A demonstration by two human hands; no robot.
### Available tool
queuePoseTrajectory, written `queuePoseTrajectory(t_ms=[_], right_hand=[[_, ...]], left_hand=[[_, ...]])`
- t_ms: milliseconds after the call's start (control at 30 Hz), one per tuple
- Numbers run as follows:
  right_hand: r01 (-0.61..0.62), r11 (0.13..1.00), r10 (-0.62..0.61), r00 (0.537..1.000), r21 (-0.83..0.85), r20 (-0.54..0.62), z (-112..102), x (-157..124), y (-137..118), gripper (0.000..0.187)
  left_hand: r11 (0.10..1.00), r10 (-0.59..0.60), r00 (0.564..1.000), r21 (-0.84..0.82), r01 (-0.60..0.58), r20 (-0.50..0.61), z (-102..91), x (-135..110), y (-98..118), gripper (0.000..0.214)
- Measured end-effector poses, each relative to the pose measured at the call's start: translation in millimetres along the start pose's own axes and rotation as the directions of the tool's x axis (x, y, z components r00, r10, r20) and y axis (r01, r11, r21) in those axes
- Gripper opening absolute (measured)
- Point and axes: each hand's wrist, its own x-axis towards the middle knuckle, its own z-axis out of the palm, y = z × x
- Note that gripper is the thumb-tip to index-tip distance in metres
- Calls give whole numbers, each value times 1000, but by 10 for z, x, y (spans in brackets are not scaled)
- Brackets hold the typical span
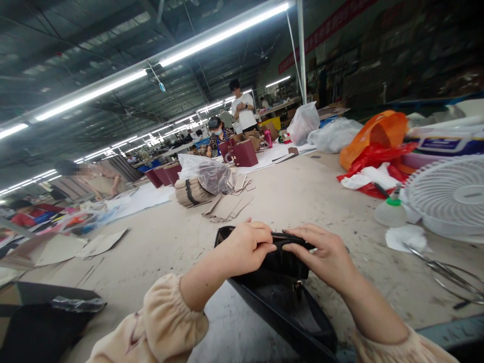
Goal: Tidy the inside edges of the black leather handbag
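Note:
A black handbag [282,307] stands open on the table in front of me, its dark lining and a small gold-coloured metal clasp [297,286] showing inside. With fingers bent over the far upper edge, my left hand [251,244] pinches the bag's rim. Close beside it, my right hand [321,252] grips the same edge between thumb and fingers. Both hands are closed on the bag, their fingertips a short way apart. The bag's underside and part of its far wall are hidden behind my hands.
Card pieces [227,206] and a strapped bundle [191,193] lie beyond the bag. To the right are scissors [446,269], a bottle with a green collar [391,212] and a white fan [449,196]. A black item [49,322] lies at left. Several people work farther back.

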Motion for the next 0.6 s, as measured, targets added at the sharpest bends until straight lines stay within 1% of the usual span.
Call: queuePoseTrajectory(t_ms=[100,200,367,500,600], right_hand=[[-13,1000,13,999,5,41,-10,8,-7,13],[-14,1000,15,998,-4,61,-19,11,-10,14],[-25,999,21,994,43,105,-23,9,-17,12],[-9,999,4,996,51,94,-22,-3,-45,12],[12,999,-14,998,31,63,-2,-5,-75,11]], left_hand=[[1000,-6,999,-6,6,-39,29,16,14,11],[1000,2,999,19,-1,-33,58,48,15,9],[994,-45,999,102,44,6,56,81,30,21],[986,-56,998,155,55,4,46,85,71,22],[980,-96,995,175,95,-6,46,90,96,20]])
